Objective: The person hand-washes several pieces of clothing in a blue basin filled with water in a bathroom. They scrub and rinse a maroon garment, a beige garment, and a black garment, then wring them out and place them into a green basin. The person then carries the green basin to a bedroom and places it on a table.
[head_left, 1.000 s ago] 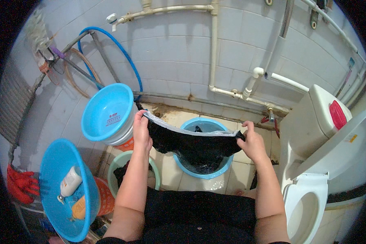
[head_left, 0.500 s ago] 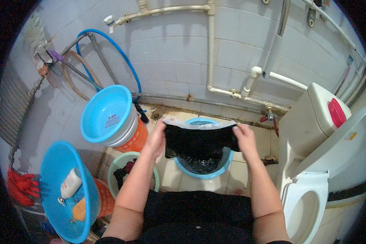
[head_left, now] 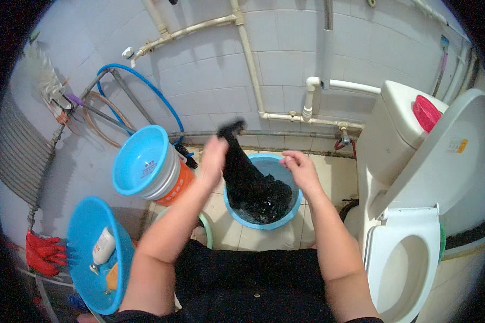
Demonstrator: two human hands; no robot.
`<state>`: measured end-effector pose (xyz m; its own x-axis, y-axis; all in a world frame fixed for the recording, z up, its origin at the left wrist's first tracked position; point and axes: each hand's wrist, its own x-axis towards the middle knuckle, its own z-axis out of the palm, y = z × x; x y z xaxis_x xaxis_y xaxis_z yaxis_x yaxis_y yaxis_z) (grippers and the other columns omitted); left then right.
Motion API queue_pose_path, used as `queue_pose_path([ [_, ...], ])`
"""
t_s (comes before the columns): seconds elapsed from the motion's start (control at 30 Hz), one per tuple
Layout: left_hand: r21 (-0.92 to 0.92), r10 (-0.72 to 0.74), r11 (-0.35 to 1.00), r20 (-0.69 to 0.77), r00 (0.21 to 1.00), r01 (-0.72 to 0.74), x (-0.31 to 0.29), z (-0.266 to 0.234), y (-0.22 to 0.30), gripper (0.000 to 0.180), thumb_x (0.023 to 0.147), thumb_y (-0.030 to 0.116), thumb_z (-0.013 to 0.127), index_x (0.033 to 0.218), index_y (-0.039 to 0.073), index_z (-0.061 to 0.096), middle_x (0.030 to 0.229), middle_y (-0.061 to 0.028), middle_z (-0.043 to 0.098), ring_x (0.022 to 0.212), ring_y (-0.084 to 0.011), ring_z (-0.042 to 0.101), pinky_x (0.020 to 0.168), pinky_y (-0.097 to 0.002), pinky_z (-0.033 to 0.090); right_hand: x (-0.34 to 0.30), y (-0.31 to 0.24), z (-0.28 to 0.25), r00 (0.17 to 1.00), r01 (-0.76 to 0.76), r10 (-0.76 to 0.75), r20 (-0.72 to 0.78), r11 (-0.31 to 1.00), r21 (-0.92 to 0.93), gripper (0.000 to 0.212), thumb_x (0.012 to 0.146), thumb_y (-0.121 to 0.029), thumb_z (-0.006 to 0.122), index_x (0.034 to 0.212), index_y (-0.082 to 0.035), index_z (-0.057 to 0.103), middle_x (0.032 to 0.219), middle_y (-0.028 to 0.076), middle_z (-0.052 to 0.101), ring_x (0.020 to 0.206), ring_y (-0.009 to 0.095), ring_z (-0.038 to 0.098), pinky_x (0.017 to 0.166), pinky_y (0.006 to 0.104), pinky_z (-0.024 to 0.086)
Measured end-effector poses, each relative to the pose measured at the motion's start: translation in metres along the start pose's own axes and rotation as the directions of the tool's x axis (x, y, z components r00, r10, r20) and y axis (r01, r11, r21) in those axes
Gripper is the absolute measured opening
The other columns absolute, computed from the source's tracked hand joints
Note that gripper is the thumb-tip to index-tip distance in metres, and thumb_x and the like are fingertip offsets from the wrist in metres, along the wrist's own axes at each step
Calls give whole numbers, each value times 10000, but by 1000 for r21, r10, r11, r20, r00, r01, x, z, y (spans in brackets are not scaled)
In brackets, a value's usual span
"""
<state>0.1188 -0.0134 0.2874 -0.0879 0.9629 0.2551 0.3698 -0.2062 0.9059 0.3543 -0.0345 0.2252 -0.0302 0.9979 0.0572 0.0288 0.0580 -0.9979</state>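
A black garment [head_left: 241, 169] is gripped near its top by my left hand [head_left: 214, 156], which is closed on it. Its upper end flops over above that hand, blurred by motion. Lower down, the wet, bunched part lies in a blue basin [head_left: 233, 211] on the floor. My right hand [head_left: 302, 169] is over the basin's right rim, apart from the garment. Its fingers are curled together, and nothing shows in them.
To the left stand a light blue basin on a bucket [head_left: 140, 164] and a larger blue tub [head_left: 83, 215] holding bottles. A pale green basin [head_left: 207, 229] is partly hidden by my left arm. A toilet [head_left: 374, 253] stands at right; pipes [head_left: 253, 70] run along the tiled wall.
The garment was stretched between both hands with its pale waistband showing. My right hand has let go; my left has lifted its end, and the rest has dropped into the basin.
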Motion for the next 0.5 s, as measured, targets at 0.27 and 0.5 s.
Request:
queue_pose_path([
  [0.27, -512, 92, 850, -80, 993, -120, 105, -22, 245, 276, 920, 265, 405, 992, 45, 556, 928, -85, 602, 876, -237, 558, 831, -382, 430, -4, 7, -40, 982, 35, -56, -181, 992, -120, 284, 845, -117, 517, 1103, 2, 530, 983, 108, 623, 895, 215, 587, 810, 311, 447],
  [0.5, -508, 446, 763, -32, 894, -399, 134, -80, 410, 340, 895, 271, 398, 627, 111, 534, 556, -65, 528, 521, -214, 554, 506, -387, 501, -19, -9, -12, 984, 176, -143, 102, 790, -587, 813, 708, -187, 668, 1366, -19, 221, 1359, 219, 312, 1270, 331, 300, 1034, 382, 282],
])
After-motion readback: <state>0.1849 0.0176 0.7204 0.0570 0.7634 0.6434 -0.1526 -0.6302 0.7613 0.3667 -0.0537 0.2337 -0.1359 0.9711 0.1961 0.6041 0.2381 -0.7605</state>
